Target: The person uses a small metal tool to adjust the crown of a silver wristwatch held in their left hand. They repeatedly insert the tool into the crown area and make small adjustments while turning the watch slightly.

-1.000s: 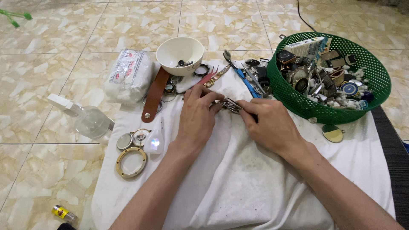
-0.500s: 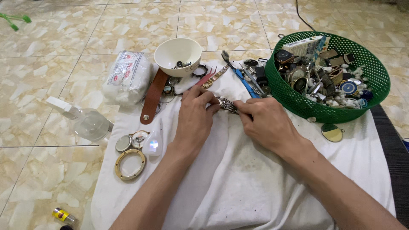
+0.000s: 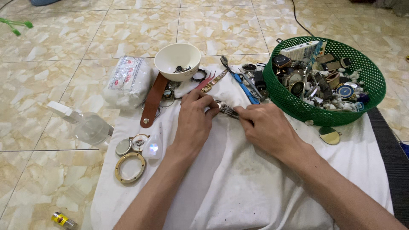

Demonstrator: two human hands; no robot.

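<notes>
Far left on the glossy marbled tiles lies a clear plastic spray bottle on its side, its body touching the edge of a rumpled, stained white cloth. Low at the cloth's corner sits one small yellow-labelled vial. A soft white wrapped packet rests above. On the cloth lie one brass-coloured ring, two small round metal discs and a clear drop-shaped piece. One brown leather strap runs up to a smooth white bowl, round and holding a few dark small parts.

At the middle, the left hand is curled down, its fingertips pinching one end of a metal link band, ribbed and silvery. The right hand grips the band's other end between thumb and fingers, so the band spans the small gap between both hands just above the cloth. Red tweezers and a blue-handled tool lie just behind the hands.

Right of them stands one round green mesh basket heaped with watch cases, dials and straps, too many to count. One oval gold-and-dark disc lies beside its base.
</notes>
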